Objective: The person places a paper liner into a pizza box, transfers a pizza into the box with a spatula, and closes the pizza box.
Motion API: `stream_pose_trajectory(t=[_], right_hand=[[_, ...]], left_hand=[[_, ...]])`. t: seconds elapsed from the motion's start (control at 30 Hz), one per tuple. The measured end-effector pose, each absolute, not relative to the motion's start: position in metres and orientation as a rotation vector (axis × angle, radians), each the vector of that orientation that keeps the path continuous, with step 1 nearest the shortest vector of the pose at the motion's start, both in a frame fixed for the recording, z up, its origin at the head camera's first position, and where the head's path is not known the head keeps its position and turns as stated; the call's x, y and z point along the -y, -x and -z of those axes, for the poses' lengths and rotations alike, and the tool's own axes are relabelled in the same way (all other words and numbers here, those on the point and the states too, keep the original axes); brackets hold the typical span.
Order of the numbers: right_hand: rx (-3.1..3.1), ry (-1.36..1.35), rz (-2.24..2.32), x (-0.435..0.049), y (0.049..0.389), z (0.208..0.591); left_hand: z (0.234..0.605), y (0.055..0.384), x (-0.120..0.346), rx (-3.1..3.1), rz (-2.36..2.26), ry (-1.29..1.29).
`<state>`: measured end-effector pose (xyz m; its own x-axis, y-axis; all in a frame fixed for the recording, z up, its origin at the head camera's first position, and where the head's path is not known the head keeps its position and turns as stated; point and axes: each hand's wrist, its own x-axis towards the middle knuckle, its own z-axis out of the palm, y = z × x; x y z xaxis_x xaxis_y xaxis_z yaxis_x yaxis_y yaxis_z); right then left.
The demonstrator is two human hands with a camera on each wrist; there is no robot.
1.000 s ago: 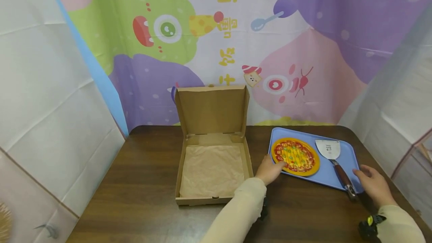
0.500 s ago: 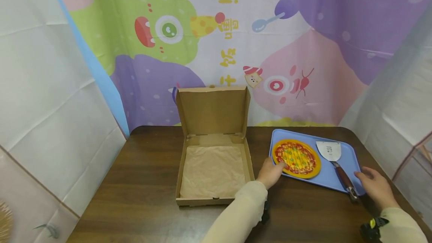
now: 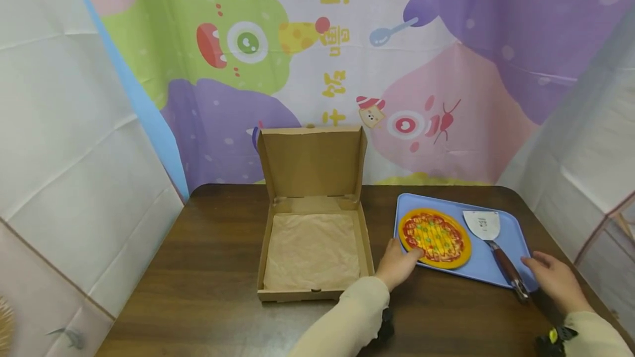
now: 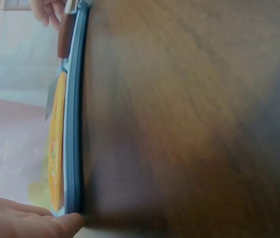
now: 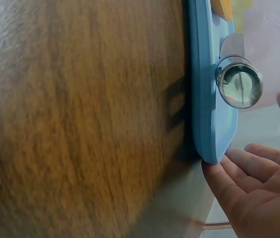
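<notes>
A blue tray [image 3: 511, 236] lies on the right part of the dark wooden table [image 3: 208, 269], and both hands are at its near edge. On it sits a toy pizza [image 3: 435, 237] on an orange disc, toward the tray's left side, with a metal spatula [image 3: 488, 238] just to its right, blade pointing away and dark handle reaching over the near right corner. The left hand [image 3: 397, 263] rests at the tray's near left corner, its fingers against the rim and close to the pizza's edge; the left wrist view shows a fingertip [image 4: 73, 220] touching the tray's edge, the fingers fairly straight. The right hand [image 3: 555, 280] lies at the near right corner beside the spatula's handle end, fingers [image 5: 229, 171] spread and loose, touching the tray's corner without closing on anything. To the left of the tray stands an open cardboard pizza box [image 3: 312, 225], lid upright, lined with brown paper [image 3: 312, 249]. A cartoon backdrop [image 3: 317, 59] hangs behind the table.
</notes>
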<state>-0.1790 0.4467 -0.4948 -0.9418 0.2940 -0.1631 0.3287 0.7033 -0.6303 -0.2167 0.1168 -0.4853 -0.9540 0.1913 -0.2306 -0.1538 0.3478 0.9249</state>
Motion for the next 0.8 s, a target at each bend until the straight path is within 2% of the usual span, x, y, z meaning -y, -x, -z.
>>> stream_pose_trajectory(t=[0.8], right_hand=[[-2.874, -0.414, 0.933, -0.450, 0.163, 0.492]], left_hand=[[0.487, 0.190, -0.110, -2.353, -1.571, -0.044]])
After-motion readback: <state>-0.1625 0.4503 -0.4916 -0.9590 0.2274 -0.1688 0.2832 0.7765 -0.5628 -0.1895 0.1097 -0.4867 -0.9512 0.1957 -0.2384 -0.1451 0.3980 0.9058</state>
